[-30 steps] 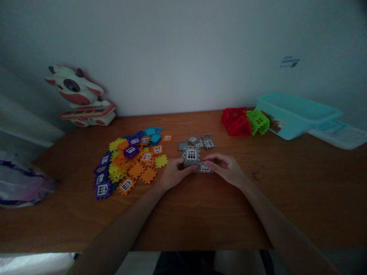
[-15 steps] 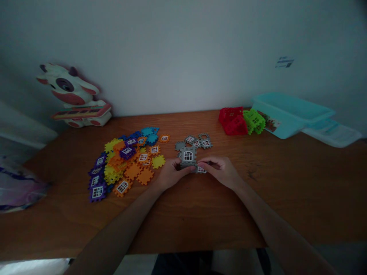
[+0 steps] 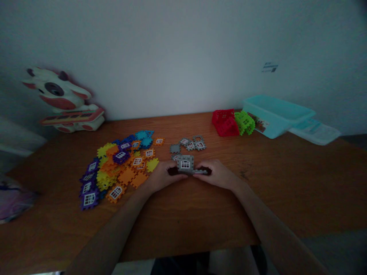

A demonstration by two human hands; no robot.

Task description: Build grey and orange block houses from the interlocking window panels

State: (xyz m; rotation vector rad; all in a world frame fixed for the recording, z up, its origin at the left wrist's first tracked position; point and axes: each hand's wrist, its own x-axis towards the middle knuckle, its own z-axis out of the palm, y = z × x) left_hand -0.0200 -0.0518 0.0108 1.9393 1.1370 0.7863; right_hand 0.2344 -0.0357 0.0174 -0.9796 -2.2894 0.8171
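Between my hands is a grey building tile (image 3: pixel 185 163) with a white window print, tilted up toward me. My left hand (image 3: pixel 164 175) grips its left side, thumb along the lower edge. A second grey tile (image 3: pixel 200 172), seen nearly edge-on, is pinched in my right hand (image 3: pixel 219 173) and meets the first at its lower right; whether they are locked together I cannot tell. Just behind lie several loose grey tiles (image 3: pixel 190 145), most with window prints, and a plain grey tile (image 3: pixel 174 148).
On the left spreads a pile of purple, yellow, orange and blue tiles (image 3: pixel 126 176). A cow-shaped toy keyboard (image 3: pixel 71 116) stands at the back left. Assembled red (image 3: pixel 226 124) and green (image 3: pixel 245 123) tile shapes sit beside a turquoise bin (image 3: pixel 278 114) and its pale lid (image 3: pixel 315 131).
The window tile has tipped, so its face looks shorter. The second tile has been turned edge-on in my right hand. The whole view has shifted slightly.
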